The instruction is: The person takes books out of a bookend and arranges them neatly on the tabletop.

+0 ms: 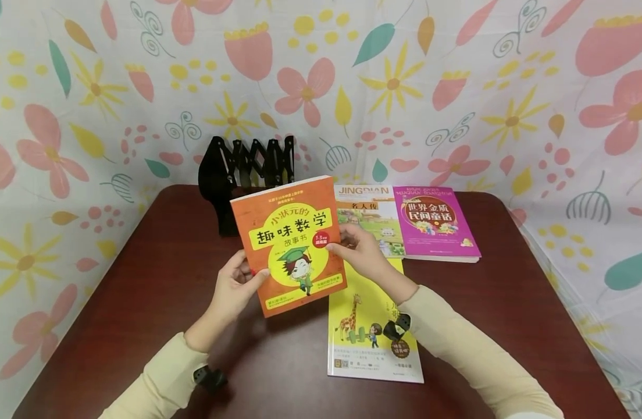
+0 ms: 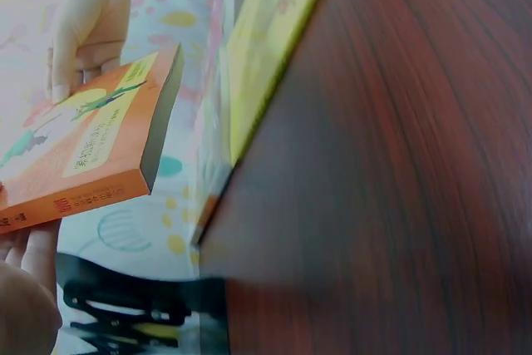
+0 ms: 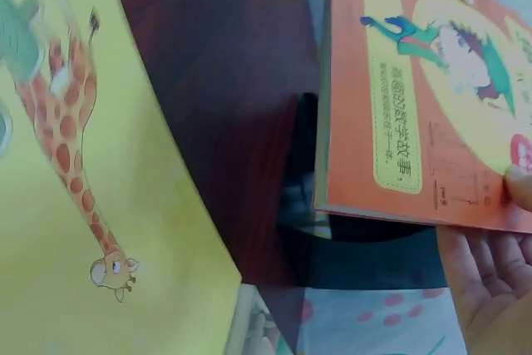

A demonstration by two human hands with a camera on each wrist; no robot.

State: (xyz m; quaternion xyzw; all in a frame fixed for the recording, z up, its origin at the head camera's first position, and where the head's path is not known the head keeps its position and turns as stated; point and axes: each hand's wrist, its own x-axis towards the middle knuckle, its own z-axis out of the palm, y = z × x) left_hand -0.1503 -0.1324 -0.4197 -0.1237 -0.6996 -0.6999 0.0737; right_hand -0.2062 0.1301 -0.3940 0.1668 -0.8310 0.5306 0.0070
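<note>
Both hands hold an orange book (image 1: pixel 295 244) with a cartoon child in a green cap on its cover, tilted above the table. My left hand (image 1: pixel 236 288) grips its left edge, thumb on the cover and fingers behind. On the opposite edge, my right hand (image 1: pixel 363 253) pinches it the same way, as the right wrist view also shows with the thumb on the cover of the orange book (image 3: pixel 416 97). Below my right forearm lies a yellow book (image 1: pixel 363 326) with a giraffe on it, its upper part overlapped by the hand and another book.
Behind the hands stands a black expandable rack (image 1: pixel 253 163), partly hidden by the orange book. A white and green book (image 1: pixel 375 224) and a purple book (image 1: pixel 438 224) lie side by side at the back of the dark wooden table (image 1: pixel 138 262). Flowered cloth (image 1: pixel 310 70) hangs behind.
</note>
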